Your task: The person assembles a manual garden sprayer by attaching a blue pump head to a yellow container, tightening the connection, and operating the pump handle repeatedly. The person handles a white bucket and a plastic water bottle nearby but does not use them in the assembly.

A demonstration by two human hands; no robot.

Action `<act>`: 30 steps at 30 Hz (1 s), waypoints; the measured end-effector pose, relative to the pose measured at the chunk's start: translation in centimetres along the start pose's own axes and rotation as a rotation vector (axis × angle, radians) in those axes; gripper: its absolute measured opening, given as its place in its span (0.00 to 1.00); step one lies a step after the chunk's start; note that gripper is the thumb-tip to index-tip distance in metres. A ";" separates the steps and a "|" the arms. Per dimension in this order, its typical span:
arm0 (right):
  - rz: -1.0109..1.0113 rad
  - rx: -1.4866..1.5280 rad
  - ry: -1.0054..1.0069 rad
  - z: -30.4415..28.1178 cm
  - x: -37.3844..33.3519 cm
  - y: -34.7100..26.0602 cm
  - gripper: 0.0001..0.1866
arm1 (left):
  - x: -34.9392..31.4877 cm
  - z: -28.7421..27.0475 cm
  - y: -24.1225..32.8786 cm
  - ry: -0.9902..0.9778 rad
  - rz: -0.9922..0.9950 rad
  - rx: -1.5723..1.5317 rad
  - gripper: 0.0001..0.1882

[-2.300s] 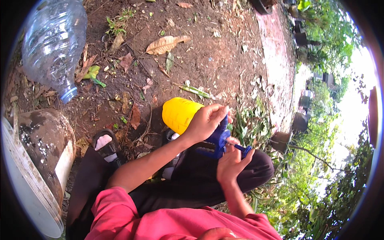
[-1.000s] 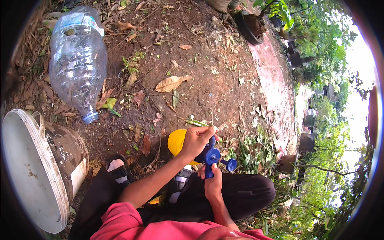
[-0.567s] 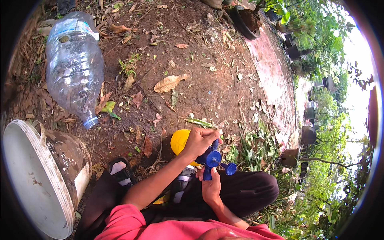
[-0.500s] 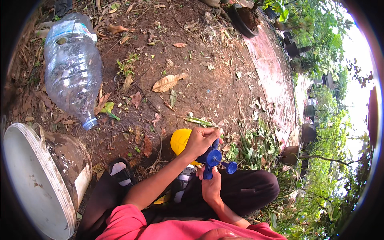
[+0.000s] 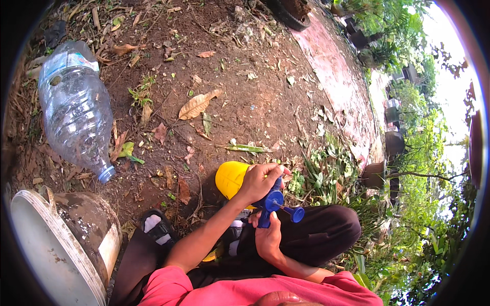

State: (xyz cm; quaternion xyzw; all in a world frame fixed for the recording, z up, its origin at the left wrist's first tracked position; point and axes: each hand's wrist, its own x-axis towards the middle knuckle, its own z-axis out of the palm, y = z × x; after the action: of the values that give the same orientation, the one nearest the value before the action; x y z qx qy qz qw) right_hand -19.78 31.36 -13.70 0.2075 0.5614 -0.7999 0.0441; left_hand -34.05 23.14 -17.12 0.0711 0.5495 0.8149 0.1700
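Observation:
A pump sprayer with a yellow tank (image 5: pixel 232 179) and a blue head (image 5: pixel 274 200) lies tilted over my lap. Its round-ended blue plunger (image 5: pixel 296 214) sticks out to the right. My left hand (image 5: pixel 259 182) is closed at the far end of the blue head, thumb and fingers pinched together around the nozzle side. On the near side, my right hand (image 5: pixel 268 237) grips the blue handle part from below. The palm sides of both hands are partly hidden.
At the left lies a big clear plastic bottle (image 5: pixel 76 104) with a blue cap. A dirty white bucket (image 5: pixel 97 224) rests tipped on its side at the lower left. Dry leaves (image 5: pixel 199 104) litter the brown soil. Plants and pots (image 5: pixel 374 174) line the right.
The view has shifted a little, so the bottle and bucket sit lower in it. Both hands stay on the sprayer, with only a slight shift of the left fingers.

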 end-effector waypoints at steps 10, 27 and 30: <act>0.004 0.052 0.019 0.1 -0.1 0.0 0.18 | 0.4 0.7 -0.9 -0.018 -0.073 -0.026 0.18; -0.019 0.020 0.064 0.6 0.4 0.1 0.19 | 1.0 1.1 -0.6 0.042 0.050 -0.036 0.18; -0.003 0.049 0.069 0.5 0.4 0.1 0.19 | 0.9 1.2 -0.1 0.025 -0.110 -0.207 0.17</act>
State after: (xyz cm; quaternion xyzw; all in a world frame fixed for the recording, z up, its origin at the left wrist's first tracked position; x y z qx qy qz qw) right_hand -20.27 30.93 -13.75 0.2350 0.5431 -0.8059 0.0185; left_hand -34.51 24.53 -16.78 0.0127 0.4675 0.8576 0.2140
